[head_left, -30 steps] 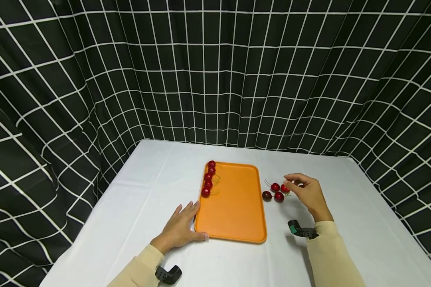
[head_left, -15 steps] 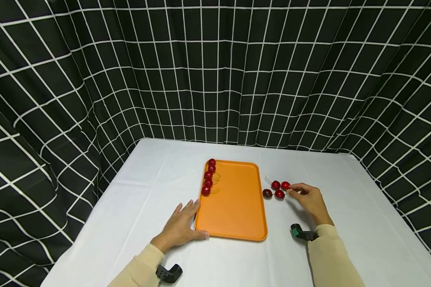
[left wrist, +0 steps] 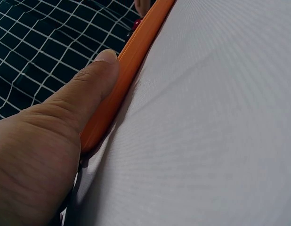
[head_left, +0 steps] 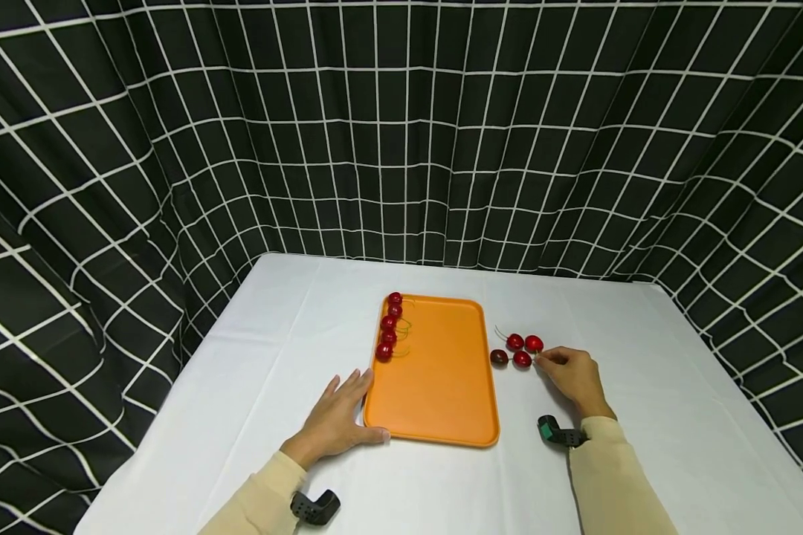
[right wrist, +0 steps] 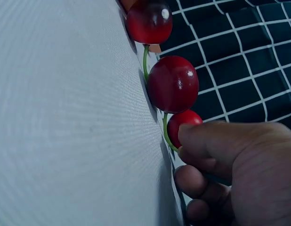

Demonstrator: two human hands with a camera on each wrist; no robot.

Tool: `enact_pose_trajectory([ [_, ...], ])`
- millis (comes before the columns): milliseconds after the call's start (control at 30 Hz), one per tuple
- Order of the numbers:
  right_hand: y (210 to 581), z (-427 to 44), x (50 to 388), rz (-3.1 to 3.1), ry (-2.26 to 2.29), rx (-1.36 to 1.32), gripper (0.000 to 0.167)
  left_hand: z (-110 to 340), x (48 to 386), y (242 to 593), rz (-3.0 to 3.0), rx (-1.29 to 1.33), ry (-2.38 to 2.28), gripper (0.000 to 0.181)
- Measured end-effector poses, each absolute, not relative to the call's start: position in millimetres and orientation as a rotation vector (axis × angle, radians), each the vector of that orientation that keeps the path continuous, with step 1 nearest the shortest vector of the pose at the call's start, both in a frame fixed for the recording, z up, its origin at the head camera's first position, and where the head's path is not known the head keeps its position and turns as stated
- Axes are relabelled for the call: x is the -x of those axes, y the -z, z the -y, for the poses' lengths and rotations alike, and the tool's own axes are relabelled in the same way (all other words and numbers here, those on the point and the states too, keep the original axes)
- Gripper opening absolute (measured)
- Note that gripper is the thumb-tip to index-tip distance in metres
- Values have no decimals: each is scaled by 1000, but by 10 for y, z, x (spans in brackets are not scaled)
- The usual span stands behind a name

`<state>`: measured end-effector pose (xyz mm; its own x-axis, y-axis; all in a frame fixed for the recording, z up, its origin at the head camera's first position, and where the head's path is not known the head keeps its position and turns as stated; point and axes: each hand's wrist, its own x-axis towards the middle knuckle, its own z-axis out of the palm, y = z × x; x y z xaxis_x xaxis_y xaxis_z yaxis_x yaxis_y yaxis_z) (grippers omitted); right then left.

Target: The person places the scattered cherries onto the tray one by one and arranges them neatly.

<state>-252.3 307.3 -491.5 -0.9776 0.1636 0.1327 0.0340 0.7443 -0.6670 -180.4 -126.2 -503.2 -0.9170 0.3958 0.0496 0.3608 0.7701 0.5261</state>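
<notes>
Left hand (head_left: 337, 420) splayed at the orange tray's (head_left: 435, 386) near-left corner; right hand (head_left: 571, 377) pinching a cherry stem (right wrist: 165, 127) right of it — four cherries (head_left: 522, 360) there, a cherry row (head_left: 389, 323) along its left.

cherries (right wrist: 173, 84): glossy, smooth | tray (head_left: 431, 386): smooth plastic | tablecloth (head_left: 268, 342): matt cloth

We found five red cherries (head_left: 389, 322) lining the orange tray's (head_left: 435, 386) left edge; four cherries (head_left: 522, 360) lay beside its right edge.
</notes>
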Motion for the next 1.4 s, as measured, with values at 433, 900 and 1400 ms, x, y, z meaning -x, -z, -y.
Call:
enact_pose_trajectory([
  [433, 4948, -3065, 2512, 2624, -1134, 313, 21, 1274, 1801, 5020, -2902, -620, -829, 116],
  [900, 4729, -2939, 2462, 2383, -1508, 326, 31, 1278, 1819, 5017, -2888, -630, -844, 116],
  [1400, 4227, -2148, 2410, 2276, -1777, -92, 18, 1268, 1816, 5019, -2893, -644, -853, 115],
])
